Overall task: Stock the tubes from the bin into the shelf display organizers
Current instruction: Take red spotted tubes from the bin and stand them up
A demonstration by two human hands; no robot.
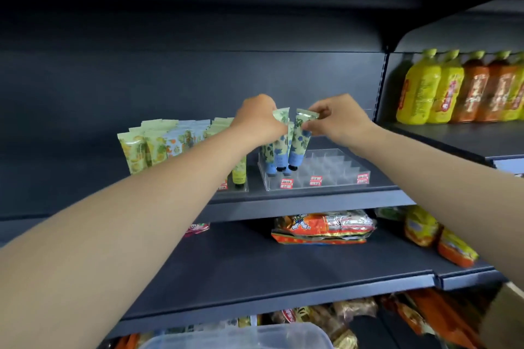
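Observation:
My left hand (259, 119) grips a bunch of blue-and-green flowered tubes (279, 147) by their upper ends, caps down, over the back left corner of a clear acrylic organizer (326, 178) on the upper shelf. My right hand (331, 119) pinches the crimped top of one more such tube (300, 139), which hangs upright beside the bunch with its black cap near the organizer's slots. To the left, a second organizer (239, 185) holds several yellow, orange and green tubes (158, 147). The clear plastic bin (241, 337) shows at the bottom edge.
Most slots of the right organizer stand vacant, with red price tags (315, 180) on its front. Yellow and orange drink bottles (453, 87) fill the neighbouring shelf at right. Snack packets (323, 226) lie on the shelf below, and more packets sit lower down.

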